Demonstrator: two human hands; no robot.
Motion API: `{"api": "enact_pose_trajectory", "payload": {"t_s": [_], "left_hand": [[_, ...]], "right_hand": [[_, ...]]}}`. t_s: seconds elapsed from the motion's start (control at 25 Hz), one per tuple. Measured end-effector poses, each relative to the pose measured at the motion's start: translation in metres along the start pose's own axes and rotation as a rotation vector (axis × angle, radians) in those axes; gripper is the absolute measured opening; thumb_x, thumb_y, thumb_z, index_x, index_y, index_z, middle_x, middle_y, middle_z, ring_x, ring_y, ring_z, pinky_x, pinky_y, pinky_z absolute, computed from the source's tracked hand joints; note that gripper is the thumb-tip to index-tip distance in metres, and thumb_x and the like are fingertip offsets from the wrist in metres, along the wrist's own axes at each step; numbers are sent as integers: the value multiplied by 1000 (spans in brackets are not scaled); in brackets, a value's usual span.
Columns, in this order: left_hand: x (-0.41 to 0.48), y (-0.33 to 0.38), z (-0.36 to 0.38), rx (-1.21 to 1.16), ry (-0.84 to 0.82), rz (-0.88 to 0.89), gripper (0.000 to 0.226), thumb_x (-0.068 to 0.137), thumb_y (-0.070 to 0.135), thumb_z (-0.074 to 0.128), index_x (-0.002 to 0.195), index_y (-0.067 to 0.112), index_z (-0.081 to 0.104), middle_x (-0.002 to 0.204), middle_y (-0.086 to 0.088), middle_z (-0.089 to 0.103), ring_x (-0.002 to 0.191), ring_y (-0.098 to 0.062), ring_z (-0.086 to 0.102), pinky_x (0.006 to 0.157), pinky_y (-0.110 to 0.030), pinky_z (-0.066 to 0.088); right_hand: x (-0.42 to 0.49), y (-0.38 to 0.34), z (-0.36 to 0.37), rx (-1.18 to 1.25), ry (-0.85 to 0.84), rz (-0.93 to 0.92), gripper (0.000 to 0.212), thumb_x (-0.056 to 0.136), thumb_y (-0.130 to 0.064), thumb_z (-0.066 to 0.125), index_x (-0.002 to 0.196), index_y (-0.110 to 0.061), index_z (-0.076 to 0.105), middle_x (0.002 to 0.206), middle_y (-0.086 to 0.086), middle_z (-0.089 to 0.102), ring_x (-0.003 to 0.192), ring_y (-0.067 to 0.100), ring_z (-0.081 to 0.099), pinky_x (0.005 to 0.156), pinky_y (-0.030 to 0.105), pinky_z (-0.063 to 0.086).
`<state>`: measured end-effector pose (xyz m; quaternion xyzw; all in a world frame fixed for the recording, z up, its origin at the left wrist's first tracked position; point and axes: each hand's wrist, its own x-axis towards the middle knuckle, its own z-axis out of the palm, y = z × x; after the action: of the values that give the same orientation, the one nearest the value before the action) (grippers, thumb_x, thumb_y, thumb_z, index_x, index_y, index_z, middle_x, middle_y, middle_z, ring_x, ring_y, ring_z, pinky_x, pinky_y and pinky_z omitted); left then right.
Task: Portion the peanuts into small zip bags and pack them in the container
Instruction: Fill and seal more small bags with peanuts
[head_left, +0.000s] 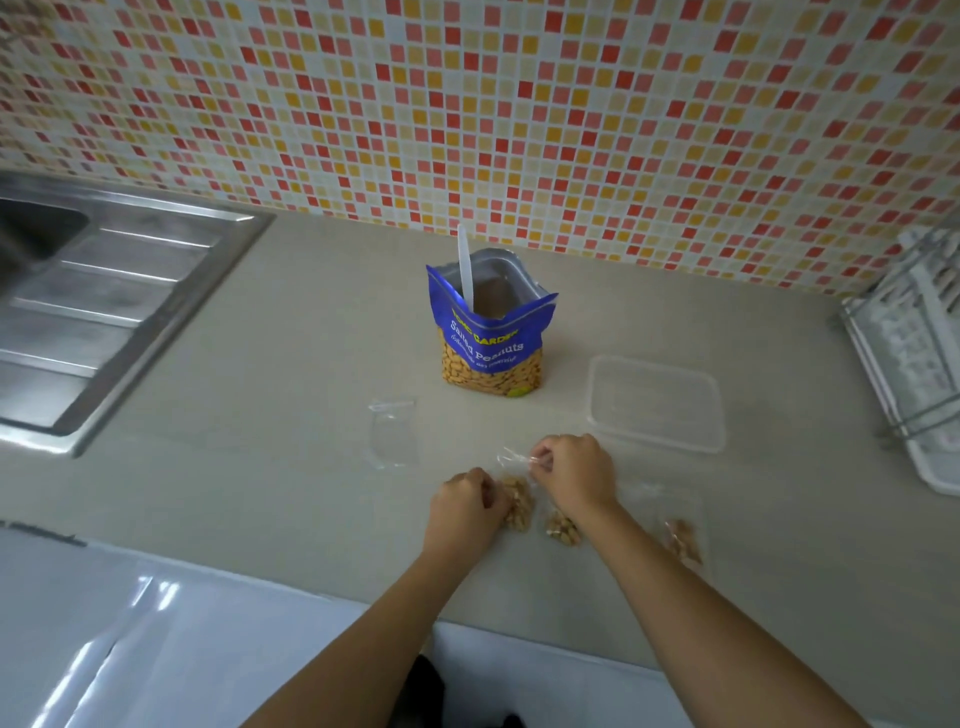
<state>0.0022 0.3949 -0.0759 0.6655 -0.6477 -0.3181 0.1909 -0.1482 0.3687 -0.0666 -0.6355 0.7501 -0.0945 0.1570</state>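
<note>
A blue bag of salted peanuts (491, 332) stands open on the counter with a white plastic spoon (465, 270) sticking out of it. To its right lies a clear plastic container (655, 402). A small zip bag with peanuts (518, 501) lies between my hands. My left hand (465, 506) grips its lower part and my right hand (574, 470) pinches its clear top edge. Two more peanut-filled zip bags lie nearby, one (563, 530) under my right wrist and one (683, 538) further right. An empty zip bag (393, 431) lies to the left.
A steel sink with a ribbed drainboard (104, 306) fills the left side. A white dish rack (919, 353) stands at the right edge. The tiled wall (467, 104) runs behind the counter (260, 493).
</note>
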Motion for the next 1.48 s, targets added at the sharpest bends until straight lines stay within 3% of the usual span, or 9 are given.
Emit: {"api": "enact_pose_trajectory", "payload": {"t_s": [0.2, 0.28, 0.4, 0.6, 0.84, 1.08, 1.2, 1.32, 1.48], "left_hand": [[0, -10, -27, -20, 21, -17, 30, 87, 33, 57, 105, 10, 63, 89, -9, 70, 87, -27, 64, 76, -31, 46], [4, -22, -49, -52, 178, -54, 21, 87, 26, 58, 98, 9, 65, 84, -8, 68, 81, -27, 64, 71, -30, 44], [30, -50, -75, -102, 329, -224, 30, 86, 24, 61, 107, 3, 60, 104, -15, 60, 94, -31, 59, 83, -34, 43], [63, -59, -78, 47, 139, -294, 46, 81, 21, 65, 117, -2, 50, 117, -21, 49, 105, -39, 51, 92, -40, 39], [79, -70, -92, -67, 49, -352, 48, 78, 13, 66, 120, 3, 48, 106, -15, 64, 104, -32, 58, 83, -34, 47], [74, -75, -111, -261, 56, -233, 32, 80, 5, 59, 111, 13, 55, 72, 3, 54, 72, -19, 54, 61, -24, 41], [72, -76, -120, -422, -67, -205, 43, 77, 1, 65, 112, 21, 51, 76, 3, 52, 71, -18, 54, 61, -22, 42], [70, -78, -127, -546, -191, -162, 62, 74, -3, 68, 120, 28, 40, 88, 1, 60, 72, -18, 58, 71, -28, 46], [76, -80, -140, -590, -305, -117, 70, 76, -10, 63, 126, 30, 34, 90, -3, 68, 72, -20, 60, 76, -28, 48]], "right_hand": [[7, -6, -8, 39, 77, -66, 22, 78, -21, 62, 97, -12, 69, 98, 10, 68, 94, 32, 58, 79, 36, 48], [8, -16, -8, 156, 129, -165, 17, 77, -15, 63, 92, -9, 69, 92, 11, 68, 88, 33, 62, 76, 37, 51], [7, -41, 11, 173, 72, -308, 23, 82, -15, 58, 102, -7, 65, 101, 12, 67, 94, 32, 62, 82, 36, 49], [0, -94, 65, -40, -82, -218, 54, 75, -37, 37, 106, -7, 68, 117, 11, 66, 106, 26, 64, 83, 41, 53], [-8, -110, 87, -58, -42, -73, 58, 77, -33, 33, 115, -2, 64, 125, 15, 61, 115, 27, 59, 86, 39, 52], [-7, -110, 92, -17, -8, -33, 58, 77, -32, 33, 116, -2, 62, 126, 15, 60, 116, 28, 58, 87, 39, 51], [-8, -111, 92, -22, 28, -45, 57, 76, -31, 35, 116, -1, 62, 126, 16, 60, 116, 30, 58, 88, 41, 50], [0, -105, 89, 143, 123, -64, 44, 77, -24, 43, 109, -2, 63, 121, 19, 62, 113, 35, 58, 92, 44, 48], [20, -109, 62, 538, 135, 145, 20, 89, -21, 55, 93, -5, 67, 92, 11, 70, 88, 27, 65, 78, 30, 48]]}}
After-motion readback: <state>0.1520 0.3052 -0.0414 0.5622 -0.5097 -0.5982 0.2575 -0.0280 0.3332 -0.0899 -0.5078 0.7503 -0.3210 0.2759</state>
